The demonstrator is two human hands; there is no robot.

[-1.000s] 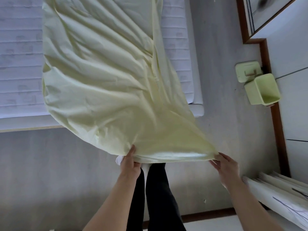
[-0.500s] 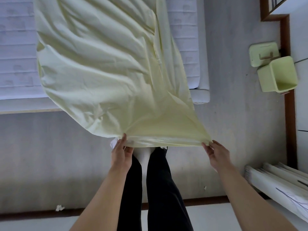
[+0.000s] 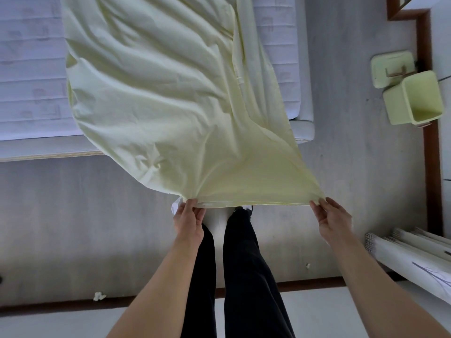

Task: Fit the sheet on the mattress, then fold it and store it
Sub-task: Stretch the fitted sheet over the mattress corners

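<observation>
Head cam is looking straight down at a pale yellow sheet [image 3: 170, 93], most of it bunched and wrinkly on top of the mattress [image 3: 31, 69], with the near end lifted off the bed and stretched out over the floor [image 3: 73, 228]. Left hand [image 3: 188, 222] pinches one end of that near hem, right hand [image 3: 334, 222] pinches the other, both well apart, so each grip is closed on fabric and the edge between them runs taut and pretty straight. My guess is they hold it wide like that to find the corners and square the sheet up before pulling it over the mattress, since it isn't fitted on anything yet. Fabric looks thin and light, creased diagonally toward the hands, with a seam running along the right side. Can't really tell if the hem is elasticated from here. Off to the right by the wall sits a light green bin [image 3: 415, 98] with its lid [image 3: 393, 68] lying beside it.
</observation>
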